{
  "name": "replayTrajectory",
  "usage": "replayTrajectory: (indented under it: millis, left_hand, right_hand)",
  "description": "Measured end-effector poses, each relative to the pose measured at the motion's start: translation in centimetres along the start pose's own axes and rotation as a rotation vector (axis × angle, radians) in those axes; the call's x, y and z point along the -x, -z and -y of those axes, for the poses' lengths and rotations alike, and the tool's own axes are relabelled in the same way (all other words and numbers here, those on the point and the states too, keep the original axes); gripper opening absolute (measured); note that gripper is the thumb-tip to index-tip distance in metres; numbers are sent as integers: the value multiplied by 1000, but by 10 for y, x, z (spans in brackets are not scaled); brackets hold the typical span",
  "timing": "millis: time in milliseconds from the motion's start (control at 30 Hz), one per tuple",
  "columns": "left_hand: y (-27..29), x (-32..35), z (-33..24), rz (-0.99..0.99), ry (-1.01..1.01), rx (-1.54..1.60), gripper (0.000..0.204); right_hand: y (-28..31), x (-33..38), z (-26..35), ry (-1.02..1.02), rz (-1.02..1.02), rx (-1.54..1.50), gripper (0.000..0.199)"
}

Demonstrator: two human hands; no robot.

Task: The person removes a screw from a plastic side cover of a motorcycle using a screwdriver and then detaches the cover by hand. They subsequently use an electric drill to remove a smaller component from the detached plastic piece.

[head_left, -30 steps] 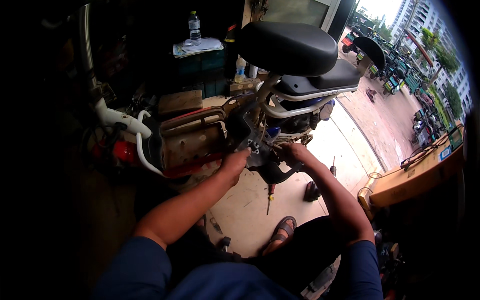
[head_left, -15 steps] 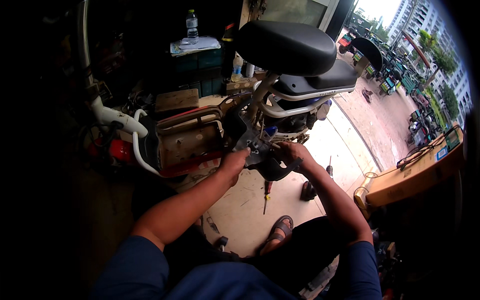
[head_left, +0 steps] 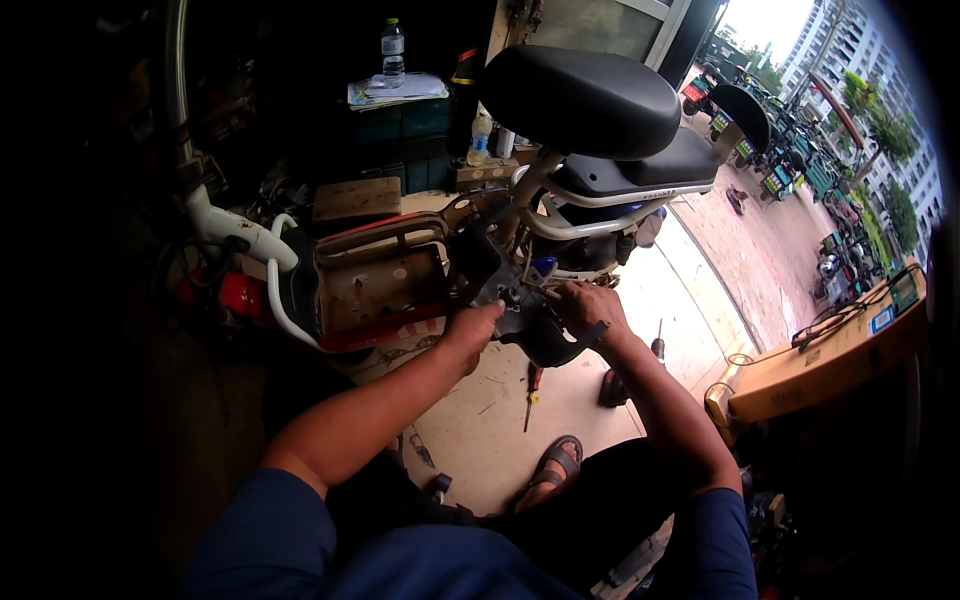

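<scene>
An electric scooter stands before me, its black seat [head_left: 585, 100] on a white frame post. Below the seat is a dark plastic cover [head_left: 552, 340], curved, with cut-outs in its middle. My left hand [head_left: 474, 332] grips the cover's left edge, thumb on top. At the cover's right side my right hand [head_left: 592, 306] is closed, fingers curled near a thin pale rod or cable end; what exactly they pinch is hidden. A small blue part [head_left: 543, 267] shows just behind the cover, among wires.
A red-handled screwdriver [head_left: 533, 392] lies on the floor below the cover, with a power drill [head_left: 616, 386] to its right. An orange-brown box [head_left: 810, 365] stands at the right. The scooter's open footwell [head_left: 385, 285] extends left. Behind it, a water bottle [head_left: 392, 55] stands on papers.
The whole view has shifted slightly. Both hands keep their places on and beside the cover, with hardly any visible movement.
</scene>
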State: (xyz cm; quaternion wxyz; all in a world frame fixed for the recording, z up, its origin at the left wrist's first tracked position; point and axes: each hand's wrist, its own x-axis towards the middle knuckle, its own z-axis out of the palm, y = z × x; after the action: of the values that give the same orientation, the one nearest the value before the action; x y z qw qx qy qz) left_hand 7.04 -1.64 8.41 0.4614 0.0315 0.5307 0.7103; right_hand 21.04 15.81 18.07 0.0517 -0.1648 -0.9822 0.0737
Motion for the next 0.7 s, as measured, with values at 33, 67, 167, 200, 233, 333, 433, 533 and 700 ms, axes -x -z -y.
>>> replayTrajectory:
  millis: [33,67,167,200,233,333,433,533,700]
  left_hand:
    - [-2,1,1,-8,-16,-9,22]
    - [-5,3,3,-16,-31,-19,22]
    - [-8,5,3,-9,-72,-17,23]
    - [-10,6,2,1,-85,-11,23]
    - [-11,8,1,1,-107,-16,23]
    - [-14,14,-3,5,-160,-26,24]
    - [-13,15,-5,2,-178,-24,23]
    - [-15,12,-3,-6,-189,-24,23]
    - [-15,10,0,35,-201,-21,23]
  right_hand:
    - [-2,-1,-3,43,-57,47,25]
    - [-6,-3,-8,86,-114,95,24]
    - [-23,-8,-23,143,-220,172,29]
    - [-28,-8,-29,149,-245,189,32]
    - [-28,-8,-28,81,-189,137,33]
    - [-24,-7,-20,-74,-37,40,27]
    - [-14,-7,-12,-95,16,38,18]
    - [-17,-4,-14,-61,-45,24,18]
    - [-24,-3,-20,-40,-84,55,18]
